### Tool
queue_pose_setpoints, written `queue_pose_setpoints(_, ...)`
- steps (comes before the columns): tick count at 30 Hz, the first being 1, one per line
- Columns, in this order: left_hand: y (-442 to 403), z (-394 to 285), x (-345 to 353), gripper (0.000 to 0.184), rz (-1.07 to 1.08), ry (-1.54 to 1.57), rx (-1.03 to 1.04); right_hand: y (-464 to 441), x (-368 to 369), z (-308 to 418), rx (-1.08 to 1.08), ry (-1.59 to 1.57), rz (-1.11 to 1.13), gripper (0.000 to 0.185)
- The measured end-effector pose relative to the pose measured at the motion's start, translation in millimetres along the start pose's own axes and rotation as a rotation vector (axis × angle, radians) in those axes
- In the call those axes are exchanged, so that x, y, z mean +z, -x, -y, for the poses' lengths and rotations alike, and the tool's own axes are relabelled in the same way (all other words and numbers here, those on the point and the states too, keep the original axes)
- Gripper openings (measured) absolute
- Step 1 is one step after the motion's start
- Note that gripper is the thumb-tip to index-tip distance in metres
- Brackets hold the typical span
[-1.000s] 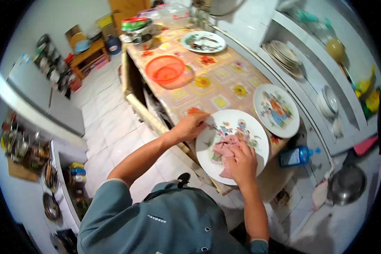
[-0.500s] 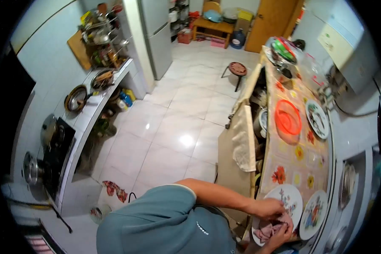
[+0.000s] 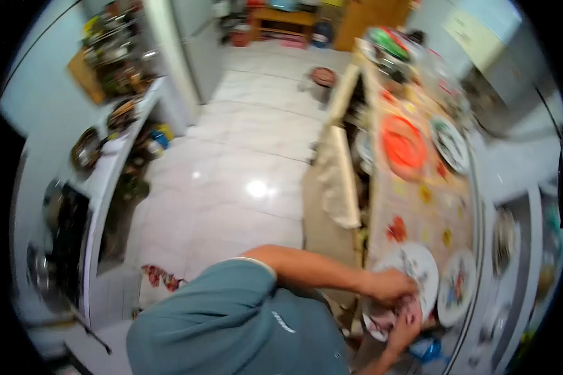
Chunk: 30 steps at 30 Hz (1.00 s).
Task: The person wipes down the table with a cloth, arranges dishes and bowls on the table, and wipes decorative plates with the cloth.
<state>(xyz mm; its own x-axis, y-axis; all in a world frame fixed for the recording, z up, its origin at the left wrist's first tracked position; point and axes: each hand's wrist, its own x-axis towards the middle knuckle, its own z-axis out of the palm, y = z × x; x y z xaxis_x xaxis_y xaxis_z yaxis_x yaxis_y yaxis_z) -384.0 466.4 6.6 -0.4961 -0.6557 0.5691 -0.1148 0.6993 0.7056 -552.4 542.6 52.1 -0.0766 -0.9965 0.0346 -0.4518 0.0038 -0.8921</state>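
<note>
My left hand point(image 3: 391, 286) is closed on a pink cloth point(image 3: 383, 322), bunched up over a white plate point(image 3: 419, 262) with a printed floral pattern. Across from it, my right hand point(image 3: 405, 326) grips the same cloth from the lower side, fingers curled round it. Both hands are close together above the plate's near part and hide some of it. A second patterned plate point(image 3: 456, 287) lies just to the right. Motion blur softens the fingers and cloth.
The table's flowered cover point(image 3: 413, 206) carries an orange-red plastic basin point(image 3: 403, 147) and another plate point(image 3: 449, 145). A blue item point(image 3: 426, 349) is near my right forearm. A stool point(image 3: 323, 77) stands on the tiled floor; a stove counter point(image 3: 116, 169) runs along the left.
The view has shifted, so the room appears farther left and up, and blurred. Both hands still hold the cloth over the plate. More of the blue item shows by my right forearm.
</note>
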Motion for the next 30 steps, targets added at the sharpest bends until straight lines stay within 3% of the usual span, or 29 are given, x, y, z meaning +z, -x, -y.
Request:
queue_pose_setpoints(1,-2.5,-2.3,10.0,0.065,0.147,-0.068,-0.236,-3.9,-5.8,-2.2,0.008,-0.043,-0.007,0.039)
queue_pose_setpoints(2,-1.8,-1.0,9.0,0.077,0.167,-0.153,-0.297,1.4,0.7,20.1,0.102,-0.071,-0.078,0.038)
queue_pose_setpoints(3,-9.5,-15.0,-13.9,0.076,0.278,-0.243,-0.341,-1.4,-3.7,15.5,0.068,-0.012,-0.088,0.036)
queue_pose_setpoints(4,-14.4,-20.9,-29.8,0.056,0.231,-0.13,-0.335,-1.0,-6.7,16.4,-0.107,0.211,-0.158,0.033)
queue_pose_setpoints(5,-27.9,-36.0,-43.4,0.033,0.259,-0.275,-0.574,2.0,-8.8,20.5,-0.112,0.256,-0.193,0.032)
queue_pose_setpoints(7,-26.1,-18.6,-33.9,0.02,-0.069,-0.305,-0.377,2.4,-13.6,12.8,-0.104,0.341,-0.198,0.035)
queue_pose_setpoints(8,-27.4,-20.1,-37.5,0.021,-0.034,-0.335,-0.344,5.4,-12.3,16.1,0.018,0.246,-0.172,0.037)
queue_pose_setpoints(11,-20.3,-30.9,-23.1,0.035,0.126,-0.283,-0.19,15.0,-10.1,7.3,0.004,0.24,-0.084,0.04)
queue_pose_setpoints(14,-19.8,-39.9,-6.0,0.043,0.146,-0.352,-0.189,17.1,-12.4,8.7,-0.137,0.261,-0.117,0.038)
queue_pose_setpoints(18,-27.7,-35.2,-2.7,0.031,0.218,-0.515,-0.255,20.7,-18.0,-2.1,-0.14,0.124,-0.101,0.037)
queue_pose_setpoints(21,-38.0,-40.8,-10.1,0.027,0.041,-0.567,-0.368,28.7,-26.2,0.8,-0.109,0.098,-0.054,0.037)
queue_pose_setpoints(26,-25.0,-56.7,-3.9,0.04,0.184,-0.622,-0.164,39.1,-25.0,-12.0,-0.13,-0.026,-0.058,0.035)
queue_pose_setpoints(30,-29.1,-47.3,1.7,0.037,0.192,-0.629,-0.255,44.5,-28.5,-4.4,-0.188,-0.049,-0.08,0.029)
